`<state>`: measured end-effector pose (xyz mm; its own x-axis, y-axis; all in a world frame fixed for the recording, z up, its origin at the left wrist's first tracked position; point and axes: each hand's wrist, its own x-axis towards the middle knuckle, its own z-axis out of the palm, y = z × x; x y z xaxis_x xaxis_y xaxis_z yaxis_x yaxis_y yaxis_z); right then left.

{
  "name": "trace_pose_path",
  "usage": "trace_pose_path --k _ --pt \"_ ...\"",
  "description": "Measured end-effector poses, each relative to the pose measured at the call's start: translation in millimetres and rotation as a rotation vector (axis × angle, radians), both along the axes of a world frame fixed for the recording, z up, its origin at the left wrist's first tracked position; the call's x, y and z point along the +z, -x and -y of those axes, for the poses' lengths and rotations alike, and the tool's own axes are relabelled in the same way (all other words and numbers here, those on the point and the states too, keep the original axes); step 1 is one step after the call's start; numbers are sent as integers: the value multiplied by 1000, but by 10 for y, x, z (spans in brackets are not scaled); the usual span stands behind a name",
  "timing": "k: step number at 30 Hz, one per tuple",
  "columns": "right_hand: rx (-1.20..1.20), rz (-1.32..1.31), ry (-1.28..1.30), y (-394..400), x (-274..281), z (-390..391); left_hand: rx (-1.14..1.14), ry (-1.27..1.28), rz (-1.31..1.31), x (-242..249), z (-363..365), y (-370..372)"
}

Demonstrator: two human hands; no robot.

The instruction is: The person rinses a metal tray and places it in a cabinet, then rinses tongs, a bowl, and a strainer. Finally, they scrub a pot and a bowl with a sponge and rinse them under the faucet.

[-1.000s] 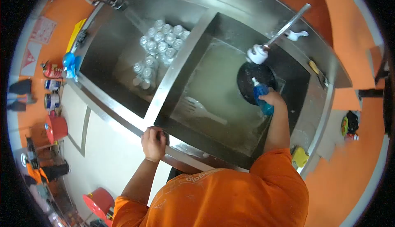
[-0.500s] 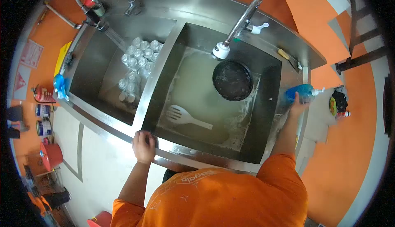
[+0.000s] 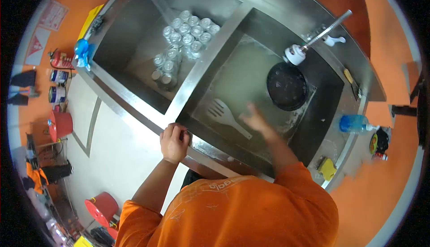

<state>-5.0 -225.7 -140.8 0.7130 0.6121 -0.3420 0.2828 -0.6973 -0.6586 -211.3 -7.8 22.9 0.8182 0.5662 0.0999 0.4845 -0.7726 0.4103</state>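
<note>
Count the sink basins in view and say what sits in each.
2. The left basin holds clustered jars. The right basin holds murky water, a white spatula and a black pan; the right hand reaches in.

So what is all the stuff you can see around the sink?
sink: one, silver steel, two basins side by side
glasses: many, clear, bunched in the left basin
slotted spatula: one, white, on the floor of the right basin
pan: one, black, in the right basin under the tap
tap: one, white head on a silver hose, above the pan
soap bottle: one, blue, lying on the sink's right ledge
sponge: one, yellow, on the near right corner
buckets: two, red, on the floor at left
left hand: gripping the sink's front edge
right hand: open, blurred, over the spatula
</note>
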Motion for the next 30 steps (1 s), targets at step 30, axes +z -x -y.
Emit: trace_pose_path --k 30 --pt "-316 17 812 -1441 173 1305 33 36 -4 -7 -19 -17"
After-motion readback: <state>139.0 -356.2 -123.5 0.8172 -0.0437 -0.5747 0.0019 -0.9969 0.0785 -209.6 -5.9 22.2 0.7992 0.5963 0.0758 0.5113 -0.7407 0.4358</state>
